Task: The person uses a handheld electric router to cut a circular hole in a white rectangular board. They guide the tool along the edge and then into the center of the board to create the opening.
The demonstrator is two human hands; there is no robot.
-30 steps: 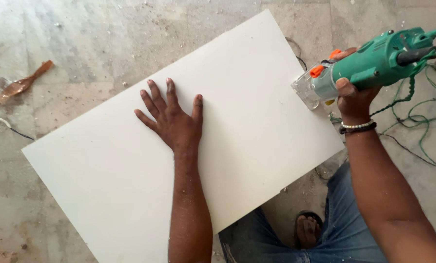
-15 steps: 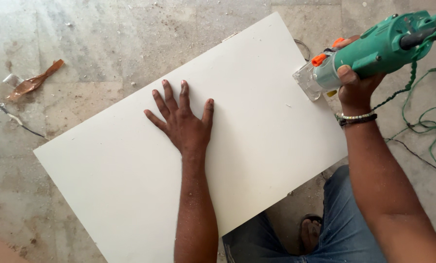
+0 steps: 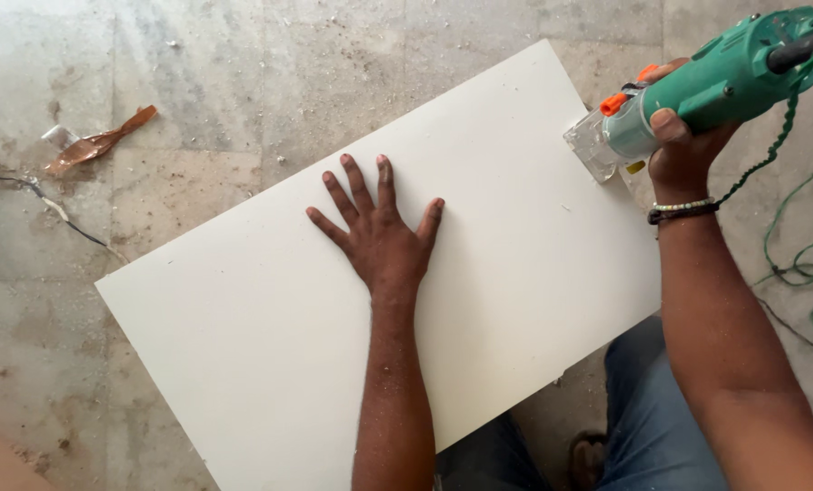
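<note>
Blue denim covers the person's bent leg (image 3: 647, 409) at the bottom edge of the view, with a dark sandal (image 3: 591, 455) beside it on the floor. Above these lies a large white rectangular laminate board (image 3: 243, 336), flat on the floor and turned at an angle, its near edge overlapping the leg.

The left hand (image 3: 379, 238) rests palm down near the middle of the board, fingers spread and straight. Its grip is wide open and holds nothing; it presses on the bare board face. The forearm runs up from the bottom of the view across the board.

The right hand (image 3: 683, 145) is wrapped around the body of a green handheld electric trimmer with orange fittings and a clear base (image 3: 697, 95). The grip is closed on the tool, thumb across its silver collar. A beaded bracelet (image 3: 683, 211) sits at the wrist. The trimmer is tilted, its clear base at the far right corner of the board, at the edge; whether the base touches the board cannot be told.

A green coiled power cord (image 3: 793, 245) trails from the tool over the floor to the right.

Farther off, the grey stone tile floor (image 3: 243, 91) is dusty. At the far left lie a brown curled strip of edge tape (image 3: 97, 144) and a thin dark wire (image 3: 52, 207), both well apart from the board.
</note>
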